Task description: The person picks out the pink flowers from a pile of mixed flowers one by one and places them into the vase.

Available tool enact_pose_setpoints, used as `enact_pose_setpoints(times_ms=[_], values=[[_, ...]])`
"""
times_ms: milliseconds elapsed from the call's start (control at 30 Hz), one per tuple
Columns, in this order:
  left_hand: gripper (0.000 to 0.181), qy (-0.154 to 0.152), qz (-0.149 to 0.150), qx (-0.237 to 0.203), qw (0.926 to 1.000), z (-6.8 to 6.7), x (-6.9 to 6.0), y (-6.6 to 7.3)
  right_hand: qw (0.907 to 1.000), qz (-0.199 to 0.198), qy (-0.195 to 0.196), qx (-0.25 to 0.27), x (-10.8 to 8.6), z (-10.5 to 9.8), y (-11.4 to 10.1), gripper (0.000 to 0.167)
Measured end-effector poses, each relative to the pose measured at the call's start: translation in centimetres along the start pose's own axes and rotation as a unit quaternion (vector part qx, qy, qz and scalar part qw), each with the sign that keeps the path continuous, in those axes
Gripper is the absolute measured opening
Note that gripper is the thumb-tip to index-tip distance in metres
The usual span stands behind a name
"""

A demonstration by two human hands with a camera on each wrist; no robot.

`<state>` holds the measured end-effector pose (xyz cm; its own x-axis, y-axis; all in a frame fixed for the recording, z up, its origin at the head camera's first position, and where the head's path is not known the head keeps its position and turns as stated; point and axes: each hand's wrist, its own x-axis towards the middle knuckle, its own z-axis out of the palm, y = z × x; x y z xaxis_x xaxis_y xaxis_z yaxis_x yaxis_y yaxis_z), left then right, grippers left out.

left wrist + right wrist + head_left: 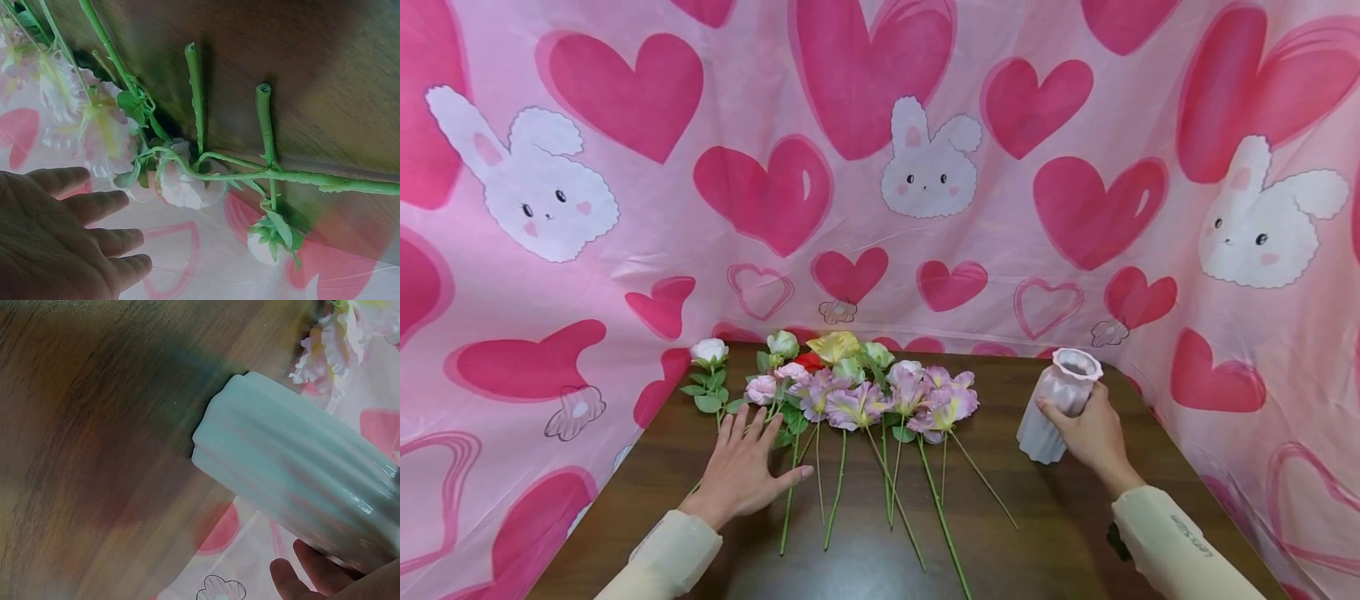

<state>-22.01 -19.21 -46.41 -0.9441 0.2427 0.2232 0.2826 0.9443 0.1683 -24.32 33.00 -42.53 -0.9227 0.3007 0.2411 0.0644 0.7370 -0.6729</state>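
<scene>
At the far left of the table [970, 542], a white rose [708, 351] is laid with its leaves toward the left hand [736, 473]. By that hand nothing is held: its fingers are spread wide over the near edge of the blooms, and whether any leaf or stem is touched cannot be told. Next, pink flowers [762, 389] are seen just beyond the fingertips, with a yellow flower [835, 346] behind and to their right. Across the middle, lilac flowers [859, 406] are spread in a row, their stems [942, 525] pointed toward the person.

The flowers look artificial and should be light. Their petals are probably soft and easily creased, so the heads are best left unsqueezed. The thicker green stems seem fairly stiff, though they may be bent; a pinch is best taken partway along one, below the leaves, where crossed neighbours are less likely to be dragged.

At the right, the vase [1051, 417] is gripped around its upper body by the right hand [1093, 433], the thumb laid across its near side. It appears to be leaned slightly; whether its base is flat on the table cannot be told. Its glossy, fluted wall is likely slippery, rigid and possibly fragile, so it is better held around the body than by the thin scalloped rim.
</scene>
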Motion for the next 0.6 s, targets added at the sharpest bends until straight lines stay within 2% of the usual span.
enact_pose_setpoints(times_ms=[200,400,600], values=[[0.109,-0.002,-0.003,-0.002,1.0000,0.0,0.0,0.0,0.9999,0.005,-0.010,-0.001,0.1,-0.2,-0.3,0.105],[0.108,-0.004,-0.005,-0.005,1.0000,-0.2,-0.1,0.0,0.9999,0.015,0.005,-0.006,-0.3,-0.3,-0.7,0.117],[0.108,-0.009,-0.009,-0.008,0.9999,-0.3,-0.2,-0.1,0.9992,0.014,0.020,-0.031,-1.0,-1.0,-1.4,0.122]])
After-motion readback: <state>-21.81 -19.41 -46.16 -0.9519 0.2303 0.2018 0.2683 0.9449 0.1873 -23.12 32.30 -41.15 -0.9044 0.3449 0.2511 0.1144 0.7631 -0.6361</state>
